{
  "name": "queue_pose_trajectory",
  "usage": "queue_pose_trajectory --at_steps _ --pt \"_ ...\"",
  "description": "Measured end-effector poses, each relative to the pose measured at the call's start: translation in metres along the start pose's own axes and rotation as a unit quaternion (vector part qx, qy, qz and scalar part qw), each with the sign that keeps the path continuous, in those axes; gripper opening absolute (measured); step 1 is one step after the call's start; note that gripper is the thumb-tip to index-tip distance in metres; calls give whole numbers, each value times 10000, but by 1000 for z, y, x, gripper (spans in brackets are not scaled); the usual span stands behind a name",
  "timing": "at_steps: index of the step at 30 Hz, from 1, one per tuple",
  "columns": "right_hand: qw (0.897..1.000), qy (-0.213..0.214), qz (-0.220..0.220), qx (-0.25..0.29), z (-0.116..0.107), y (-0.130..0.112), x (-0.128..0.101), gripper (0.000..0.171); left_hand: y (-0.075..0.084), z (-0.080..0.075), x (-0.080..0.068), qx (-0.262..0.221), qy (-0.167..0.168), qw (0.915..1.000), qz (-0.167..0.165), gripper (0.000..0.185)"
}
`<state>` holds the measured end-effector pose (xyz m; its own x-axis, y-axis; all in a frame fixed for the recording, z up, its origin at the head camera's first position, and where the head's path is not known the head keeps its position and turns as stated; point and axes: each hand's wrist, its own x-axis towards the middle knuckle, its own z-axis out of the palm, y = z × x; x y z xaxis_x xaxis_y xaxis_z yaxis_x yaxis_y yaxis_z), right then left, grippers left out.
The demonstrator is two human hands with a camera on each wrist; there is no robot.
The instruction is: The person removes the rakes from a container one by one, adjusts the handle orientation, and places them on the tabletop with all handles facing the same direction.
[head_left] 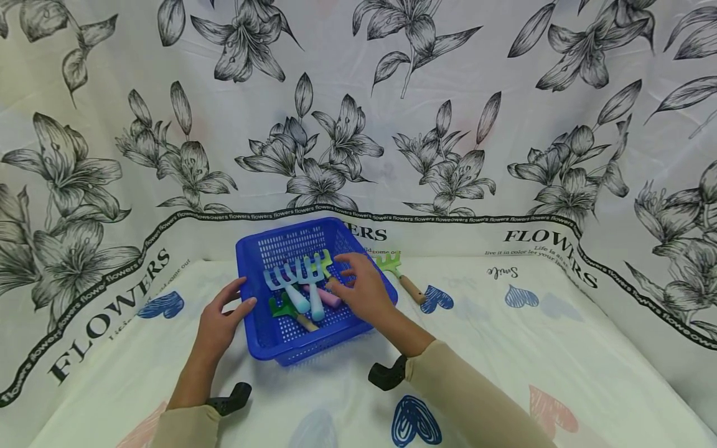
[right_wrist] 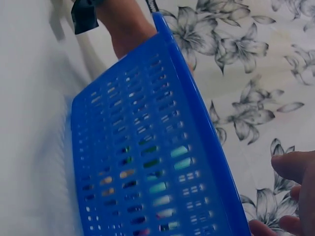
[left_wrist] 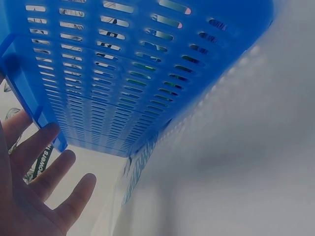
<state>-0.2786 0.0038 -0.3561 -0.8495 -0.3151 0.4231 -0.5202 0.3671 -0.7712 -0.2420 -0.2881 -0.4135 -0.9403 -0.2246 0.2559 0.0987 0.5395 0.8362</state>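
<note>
A blue perforated plastic basket [head_left: 336, 333] holds several small garden hand tools. Two light-blue hand rakes [head_left: 309, 269] lie on top, with a pink handle [head_left: 330, 297] under them. A green tool with a wooden handle [head_left: 302, 320] lies at the near side, and a lime-green rake [head_left: 323, 261] at the back. My left hand [head_left: 220, 323] is at the basket's left rim, fingers spread, fingertips right at the rim. Above the basket's right part is my right hand [head_left: 361, 289], fingers loosely bent, near the lime-green rake; nothing shows in its grip.
Outside the basket, a lime-green hand rake with a wooden handle [head_left: 411, 288] lies on the cloth to the right. The white cloth [head_left: 476, 373] has printed hearts. A flower-printed curtain [head_left: 448, 74] rises behind and at both sides.
</note>
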Motion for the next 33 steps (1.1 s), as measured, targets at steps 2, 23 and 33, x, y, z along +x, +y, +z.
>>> queue_pose_trajectory --at_steps 2,23,33 --pt "9998 -112 -67 116 4 -2 0 49 0 1 0 -13 3 10000 22 70" --pt "9714 -2193 560 722 22 -5 23 62 1 -1 2 42 11 10000 62 70" --pt "9393 -3245 747 827 29 2 31 71 -2 0 1 1 7 10000 11 70"
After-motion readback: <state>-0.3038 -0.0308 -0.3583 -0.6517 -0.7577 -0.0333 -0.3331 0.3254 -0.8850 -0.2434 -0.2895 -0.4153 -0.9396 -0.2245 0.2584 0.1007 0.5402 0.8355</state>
